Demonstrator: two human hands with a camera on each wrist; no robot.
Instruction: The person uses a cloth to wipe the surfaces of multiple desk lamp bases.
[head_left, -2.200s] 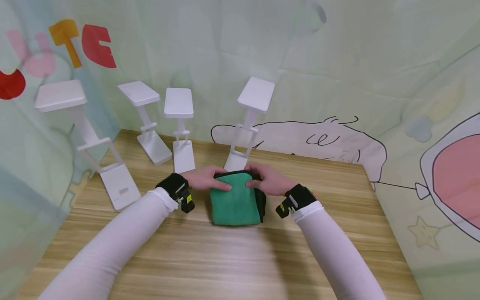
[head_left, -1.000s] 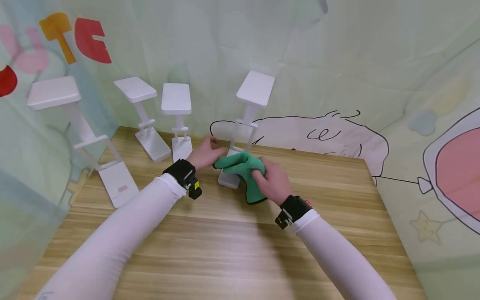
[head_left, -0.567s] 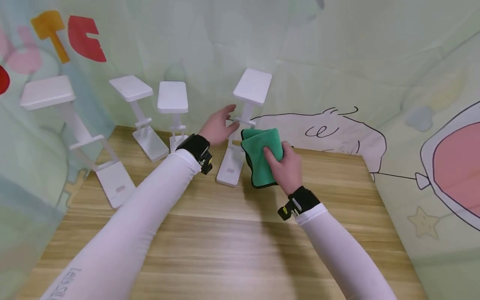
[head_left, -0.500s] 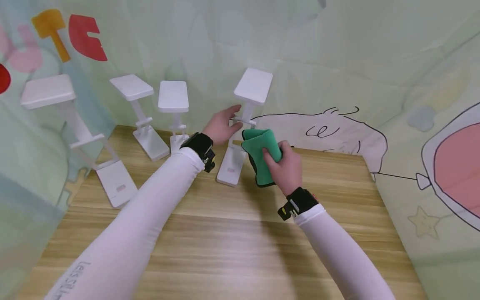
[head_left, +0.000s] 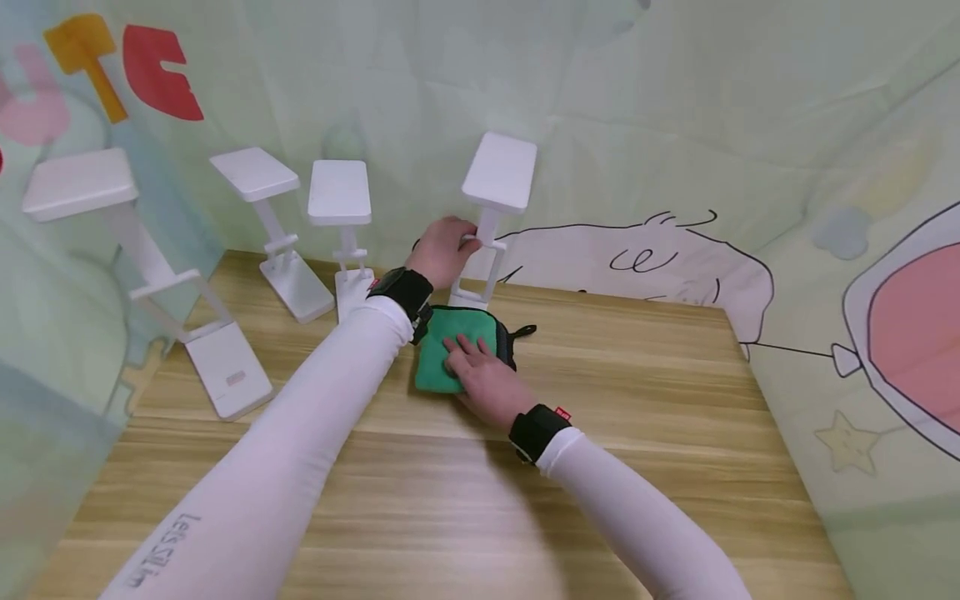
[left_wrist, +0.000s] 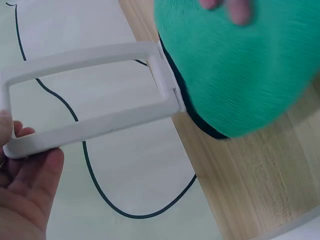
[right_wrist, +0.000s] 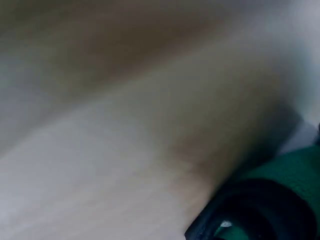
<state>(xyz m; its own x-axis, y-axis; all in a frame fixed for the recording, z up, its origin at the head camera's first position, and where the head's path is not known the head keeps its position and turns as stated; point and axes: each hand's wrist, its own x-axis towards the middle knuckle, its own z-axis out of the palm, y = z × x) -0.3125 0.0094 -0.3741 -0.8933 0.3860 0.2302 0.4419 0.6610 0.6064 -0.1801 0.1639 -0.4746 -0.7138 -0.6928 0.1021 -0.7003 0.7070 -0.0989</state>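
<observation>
A white folding desk lamp (head_left: 501, 171) stands near the back edge of the table. My left hand (head_left: 442, 252) pinches its stand at the joint below the head; the left wrist view shows fingers and thumb around a corner of the white stand frame (left_wrist: 100, 127). A folded green cloth (head_left: 438, 358) with black edging and a black loop covers the lamp's base. My right hand (head_left: 491, 387) rests on that cloth with fingers spread. In the blurred right wrist view, part of the green cloth (right_wrist: 295, 172) shows at lower right.
Three more white lamps stand to the left: a near one (head_left: 228, 371), a back one (head_left: 296, 287) and one beside my left wrist (head_left: 340, 192). The wooden table (head_left: 637, 433) meets a printed cloth wall (head_left: 660, 125) behind.
My left hand has risen from the cloth and table to the lamp's stand and now grips it. My right hand lifted the folded cloth to the right, then brought it down onto the lamp's base.
</observation>
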